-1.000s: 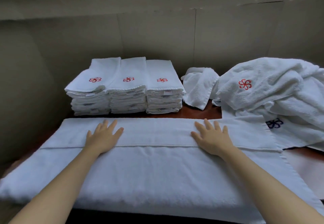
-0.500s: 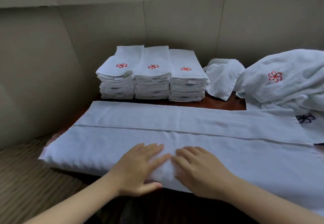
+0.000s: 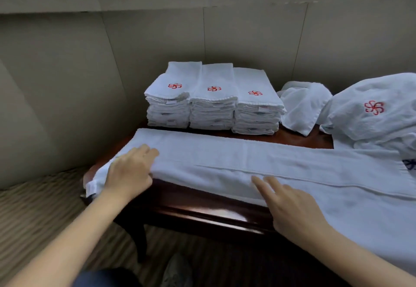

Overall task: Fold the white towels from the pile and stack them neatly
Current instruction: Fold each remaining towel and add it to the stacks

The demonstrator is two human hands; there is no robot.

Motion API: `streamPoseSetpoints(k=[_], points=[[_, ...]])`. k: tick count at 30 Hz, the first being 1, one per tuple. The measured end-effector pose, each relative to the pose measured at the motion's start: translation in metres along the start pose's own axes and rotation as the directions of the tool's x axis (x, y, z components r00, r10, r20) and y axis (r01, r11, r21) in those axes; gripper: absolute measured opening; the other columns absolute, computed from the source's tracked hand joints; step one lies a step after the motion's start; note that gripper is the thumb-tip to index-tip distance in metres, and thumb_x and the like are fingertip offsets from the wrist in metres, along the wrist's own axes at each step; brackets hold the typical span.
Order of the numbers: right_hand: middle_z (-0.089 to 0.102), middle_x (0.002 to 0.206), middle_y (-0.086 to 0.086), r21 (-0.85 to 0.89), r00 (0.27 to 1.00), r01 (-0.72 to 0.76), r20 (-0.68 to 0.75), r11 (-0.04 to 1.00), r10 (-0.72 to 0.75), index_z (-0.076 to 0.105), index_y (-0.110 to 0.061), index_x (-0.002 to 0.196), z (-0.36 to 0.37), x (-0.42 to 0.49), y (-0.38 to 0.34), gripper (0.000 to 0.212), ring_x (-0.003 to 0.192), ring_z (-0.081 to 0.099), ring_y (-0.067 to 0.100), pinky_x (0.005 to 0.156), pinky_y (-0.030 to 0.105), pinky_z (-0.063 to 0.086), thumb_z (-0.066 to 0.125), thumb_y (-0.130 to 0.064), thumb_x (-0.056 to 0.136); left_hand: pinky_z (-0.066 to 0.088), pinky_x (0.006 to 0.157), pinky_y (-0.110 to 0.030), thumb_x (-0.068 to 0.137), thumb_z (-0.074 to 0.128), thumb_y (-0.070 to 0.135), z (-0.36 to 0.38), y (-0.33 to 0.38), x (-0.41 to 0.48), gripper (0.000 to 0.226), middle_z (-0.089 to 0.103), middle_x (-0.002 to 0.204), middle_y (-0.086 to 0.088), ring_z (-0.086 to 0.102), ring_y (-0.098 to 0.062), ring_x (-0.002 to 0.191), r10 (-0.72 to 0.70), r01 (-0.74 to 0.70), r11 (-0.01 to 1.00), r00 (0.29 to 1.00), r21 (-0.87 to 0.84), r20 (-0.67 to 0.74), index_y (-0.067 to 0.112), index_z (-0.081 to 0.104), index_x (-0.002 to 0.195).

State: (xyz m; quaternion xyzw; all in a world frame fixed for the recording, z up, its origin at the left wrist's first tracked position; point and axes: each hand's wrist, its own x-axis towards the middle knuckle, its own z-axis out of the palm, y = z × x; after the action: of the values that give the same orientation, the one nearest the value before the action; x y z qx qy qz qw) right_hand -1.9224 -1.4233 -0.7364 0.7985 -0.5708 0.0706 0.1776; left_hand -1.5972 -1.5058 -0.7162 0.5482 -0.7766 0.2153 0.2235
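A long white towel (image 3: 258, 158), folded lengthwise, lies across the dark wooden table (image 3: 202, 212). My left hand (image 3: 129, 172) rests on its left end, fingers spread over the cloth and a small label showing just below the wrist. My right hand (image 3: 290, 205) lies flat on the towel's near edge, fingers straight and pointing left. Three stacks of folded white towels (image 3: 211, 97) with red flower logos stand at the back. The loose pile of unfolded towels (image 3: 371, 115) lies at the right.
A small crumpled white cloth (image 3: 304, 106) lies between the stacks and the pile. Beige wall panels close off the back and left. The table's leg (image 3: 139, 239) stands on striped carpet (image 3: 33, 208), and a shoe (image 3: 177, 271) shows below.
My hands came from the towel's far part to meet at the middle of its near edge, then slid apart, the left to the left end and the right to the right.
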Motion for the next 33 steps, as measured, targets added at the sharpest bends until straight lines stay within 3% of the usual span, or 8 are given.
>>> streamPoseSetpoints(k=[2, 5, 8, 12, 18, 22, 31, 33], points=[[0.038, 0.126, 0.001, -0.086, 0.979, -0.145, 0.134, 0.986, 0.155, 0.021, -0.026, 0.137, -0.002, 0.013, 0.013, 0.076, 0.095, 0.057, 0.024, 0.055, 0.032, 0.041, 0.056, -0.006, 0.072, 0.046, 0.066, -0.033, 0.076, 0.053, 0.008, -0.012, -0.037, 0.016, 0.03, 0.061, 0.099, 0.002, 0.059, -0.027, 0.087, -0.379, 0.37, 0.925, 0.884, 0.088, 0.274, 0.027, 0.065, 0.096], [0.042, 0.113, 0.002, -0.062, 0.939, -0.321, 0.111, 0.945, 0.327, 0.04, -0.02, 0.117, -0.003, 0.037, 0.039, 0.04, 0.098, 0.054, 0.026, 0.062, 0.034, 0.044, 0.046, -0.007, 0.08, 0.045, 0.066, -0.028, 0.08, 0.052, 0.011, -0.025, -0.082, 0.025, 0.027, 0.069, 0.087, 0.002, 0.06, -0.021, 0.08, -0.557, 0.648, 0.754, 0.718, -0.109, 0.417, 0.032, 0.07, 0.079], [0.055, 0.095, 0.01, 0.119, 0.892, -0.451, 0.032, 0.884, 0.451, 0.048, -0.011, 0.093, 0.005, 0.065, 0.07, 0.007, 0.089, 0.059, 0.034, 0.059, 0.035, 0.041, 0.042, -0.009, 0.088, 0.046, 0.063, -0.021, 0.083, 0.059, 0.001, -0.019, -0.094, 0.036, 0.026, 0.07, 0.076, 0.006, 0.062, -0.008, 0.074, -0.521, 0.638, 0.499, 0.762, -0.587, 0.385, 0.023, 0.072, 0.076], [0.061, 0.096, 0.015, 0.143, 0.849, -0.528, 0.118, 0.837, 0.515, 0.049, -0.01, 0.086, 0.031, 0.084, 0.102, 0.01, 0.088, 0.058, 0.035, 0.062, 0.034, 0.039, 0.048, -0.018, 0.092, 0.041, 0.059, -0.025, 0.085, 0.066, 0.007, 0.02, -0.086, 0.067, 0.013, 0.063, 0.071, -0.001, 0.053, -0.013, 0.067, -0.66, 0.634, 0.224, 0.657, -0.74, 0.364, 0.016, 0.069, 0.076], [0.065, 0.094, 0.007, 0.129, 0.806, -0.585, 0.199, 0.8, 0.557, 0.049, -0.021, 0.077, 0.064, 0.099, 0.127, 0.021, 0.088, 0.059, 0.031, 0.065, 0.032, 0.04, 0.051, -0.037, 0.091, 0.041, 0.061, -0.025, 0.081, 0.062, 0.023, 0.084, -0.085, 0.093, 0.012, 0.063, 0.077, -0.002, 0.059, -0.024, 0.074, -0.687, 0.802, 0.432, 0.589, -0.414, 0.425, 0.022, 0.066, 0.071], [0.055, 0.077, -0.001, 0.099, 0.786, -0.59, 0.297, 0.801, 0.542, 0.05, -0.02, 0.069, 0.071, 0.112, 0.144, 0.042, 0.082, 0.056, 0.025, 0.065, 0.031, 0.039, 0.047, -0.056, 0.09, 0.04, 0.067, -0.031, 0.086, 0.063, 0.038, 0.1, -0.093, 0.104, 0.019, 0.059, 0.094, -0.004, 0.054, -0.028, 0.082, -0.762, 0.854, 0.488, 0.517, -0.178, 0.391, 0.02, 0.058, 0.091], [0.063, 0.102, 0.007, 0.104, 0.73, -0.638, 0.396, 0.763, 0.557, 0.053, -0.018, 0.072, 0.074, 0.126, 0.145, 0.044, 0.094, 0.058, 0.029, 0.072, 0.033, 0.041, 0.041, -0.054, 0.094, 0.038, 0.095, -0.041, 0.097, 0.045, 0.019, 0.109, -0.072, 0.127, 0.034, 0.05, 0.132, -0.016, 0.047, -0.034, 0.122, -0.779, 0.746, 0.616, 0.531, 0.253, 0.333, 0.009, 0.045, 0.129], [0.063, 0.109, 0.008, 0.071, 0.733, -0.651, 0.319, 0.756, 0.601, 0.06, -0.016, 0.086, 0.073, 0.125, 0.135, 0.043, 0.101, 0.059, 0.031, 0.075, 0.034, 0.041, 0.042, -0.055, 0.093, 0.032, 0.102, -0.043, 0.094, 0.044, 0.016, 0.107, -0.041, 0.134, 0.039, 0.044, 0.138, -0.013, 0.04, -0.031, 0.127, -0.693, 0.563, 0.719, 0.626, 0.406, 0.358, 0.014, 0.042, 0.133]])
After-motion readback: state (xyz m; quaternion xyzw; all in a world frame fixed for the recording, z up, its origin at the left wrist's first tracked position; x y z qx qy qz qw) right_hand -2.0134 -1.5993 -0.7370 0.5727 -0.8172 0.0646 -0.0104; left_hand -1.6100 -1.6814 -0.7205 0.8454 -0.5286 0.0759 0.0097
